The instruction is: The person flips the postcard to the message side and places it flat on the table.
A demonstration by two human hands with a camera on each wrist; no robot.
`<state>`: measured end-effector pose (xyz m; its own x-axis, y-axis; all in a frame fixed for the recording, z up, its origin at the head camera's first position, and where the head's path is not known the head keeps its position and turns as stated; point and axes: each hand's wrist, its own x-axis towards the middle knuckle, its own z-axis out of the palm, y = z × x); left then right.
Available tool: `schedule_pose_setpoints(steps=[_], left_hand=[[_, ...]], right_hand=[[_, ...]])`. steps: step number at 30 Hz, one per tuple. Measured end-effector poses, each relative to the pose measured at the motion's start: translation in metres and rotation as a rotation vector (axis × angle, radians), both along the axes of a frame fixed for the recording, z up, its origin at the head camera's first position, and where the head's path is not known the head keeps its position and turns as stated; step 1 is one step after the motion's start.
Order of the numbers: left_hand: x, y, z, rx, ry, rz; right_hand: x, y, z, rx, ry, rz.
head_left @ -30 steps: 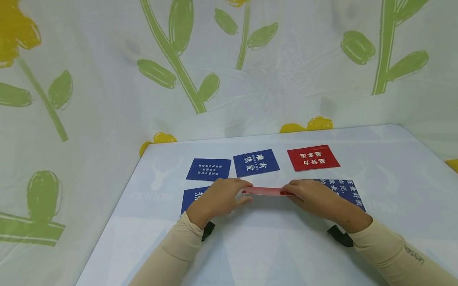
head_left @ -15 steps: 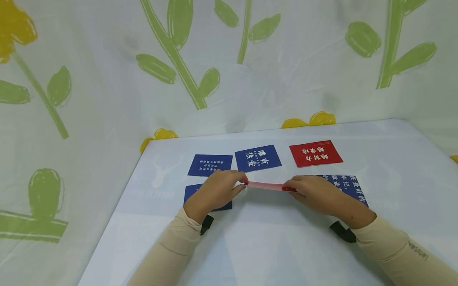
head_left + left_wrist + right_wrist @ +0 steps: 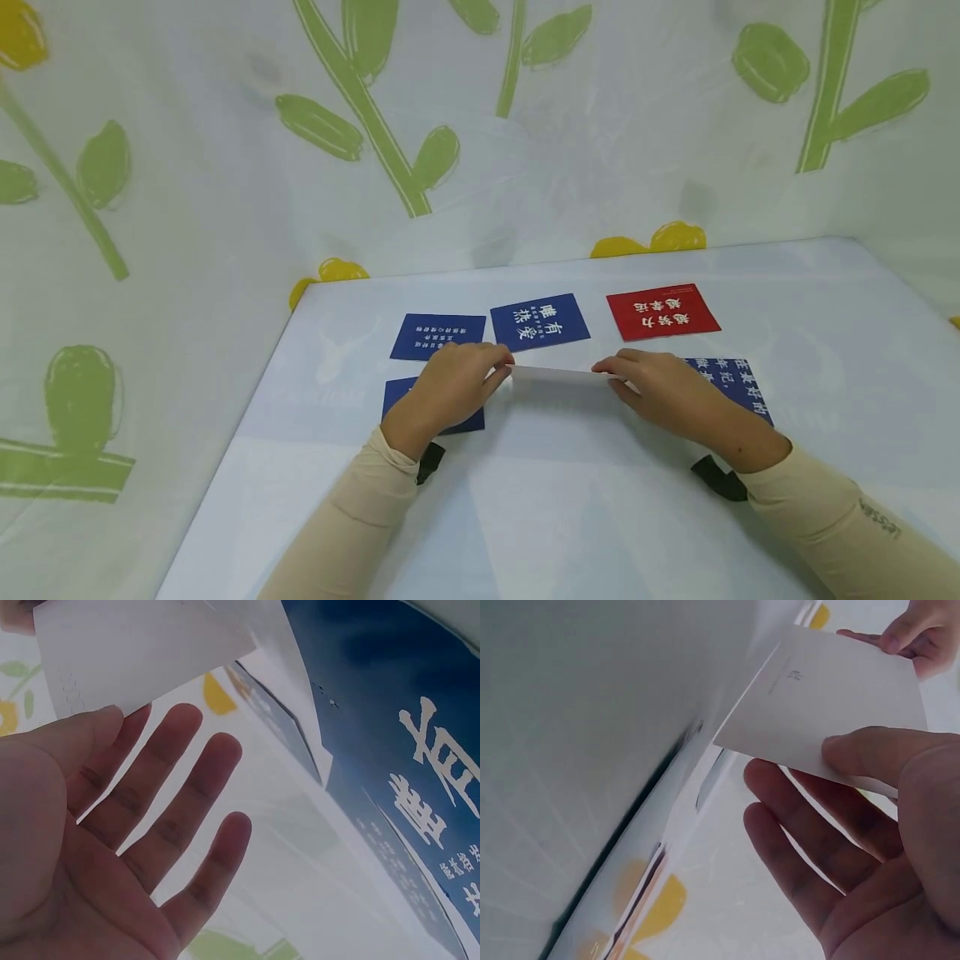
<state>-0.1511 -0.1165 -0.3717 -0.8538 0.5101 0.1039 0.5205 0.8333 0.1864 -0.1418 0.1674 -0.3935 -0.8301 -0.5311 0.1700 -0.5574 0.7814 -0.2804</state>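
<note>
A thin card (image 3: 562, 376) is held above the table between both hands, its white side facing me and tilted so it shows as a narrow strip. My left hand (image 3: 453, 383) pinches its left edge between thumb and forefinger; in the left wrist view the other fingers stand extended below the card (image 3: 142, 652). My right hand (image 3: 671, 396) pinches the opposite edge. Small print marks the card's white side (image 3: 832, 697) in the right wrist view. Partly behind my left hand lies a blue card (image 3: 397, 392), and another blue card (image 3: 742, 387) lies partly behind my right.
Farther back on the white table (image 3: 555, 517) lie two blue cards with white characters, one at the left (image 3: 427, 327) and one in the middle (image 3: 566, 321). A red card (image 3: 630, 310) lies right of them. A flower-print curtain (image 3: 600, 183) hangs behind the table.
The held card has tilted, its red face giving way to the white side. My left thumb, apart from it one second ago, has closed on its edge. The scene sits slightly higher or shifted in view.
</note>
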Motion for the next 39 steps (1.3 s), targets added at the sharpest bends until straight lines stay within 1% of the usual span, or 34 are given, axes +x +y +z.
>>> schedule_pose_setpoints(steps=[3,7,10,12,14,18,23,26,30,34,39], left_hand=[[-0.001,0.000,0.000,0.005,0.028,-0.002],[-0.002,-0.001,0.000,0.024,0.040,0.012],[-0.003,0.000,0.000,0.075,0.053,0.034],[-0.003,0.001,-0.001,0.125,0.056,0.052],[-0.002,0.001,-0.001,0.176,0.043,0.065],[0.000,0.003,-0.003,0.270,-0.009,0.090],[0.000,0.006,-0.003,0.371,-0.063,0.140],[0.000,0.007,-0.004,0.399,-0.095,0.168],[0.000,0.010,-0.002,0.424,-0.094,0.189],[-0.001,0.012,0.000,0.458,-0.082,0.203],[0.000,0.013,0.001,0.494,-0.121,0.216]], right_hand=[[0.000,0.000,0.003,-0.019,-0.018,-0.025],[0.000,-0.001,0.005,-0.064,-0.054,-0.072],[-0.001,-0.001,0.006,-0.107,-0.044,-0.113],[-0.002,-0.001,0.007,-0.126,-0.027,-0.132],[-0.001,-0.001,0.006,-0.141,-0.019,-0.141],[0.000,-0.001,0.005,-0.163,-0.014,-0.143],[-0.001,-0.001,0.002,-0.199,0.085,-0.126],[-0.001,0.000,0.001,-0.233,0.126,-0.116],[-0.002,0.002,0.002,-0.281,0.170,-0.104],[-0.004,0.001,0.003,-0.298,0.246,-0.093],[-0.004,0.001,0.002,-0.322,0.345,-0.059]])
